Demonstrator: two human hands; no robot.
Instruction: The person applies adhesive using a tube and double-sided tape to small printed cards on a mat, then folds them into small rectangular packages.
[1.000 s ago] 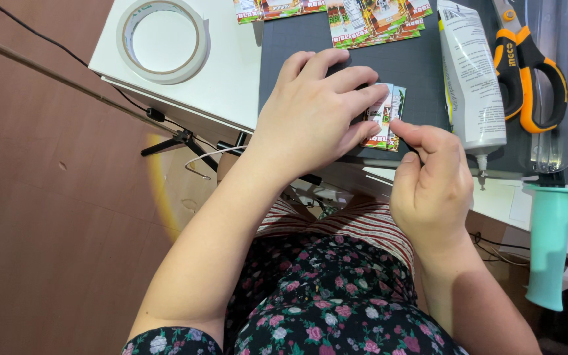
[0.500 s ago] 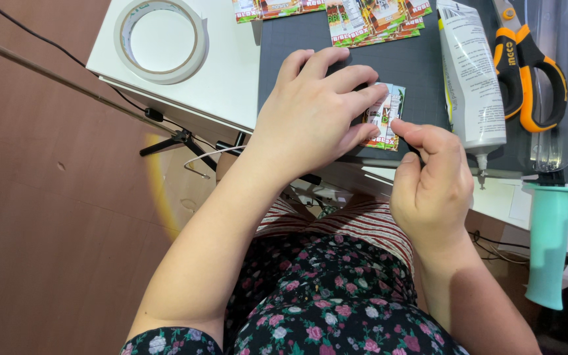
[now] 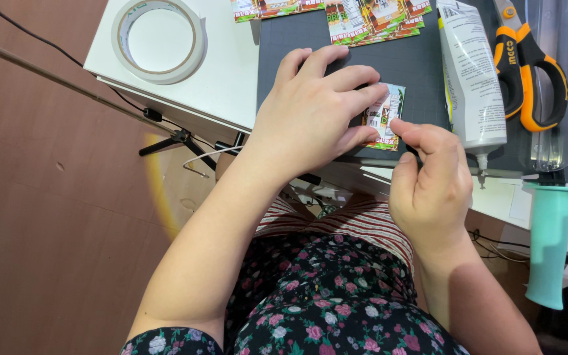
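1 head-worn camera looks steeply down, close over the desk edge (image 3: 165, 92) and lap.
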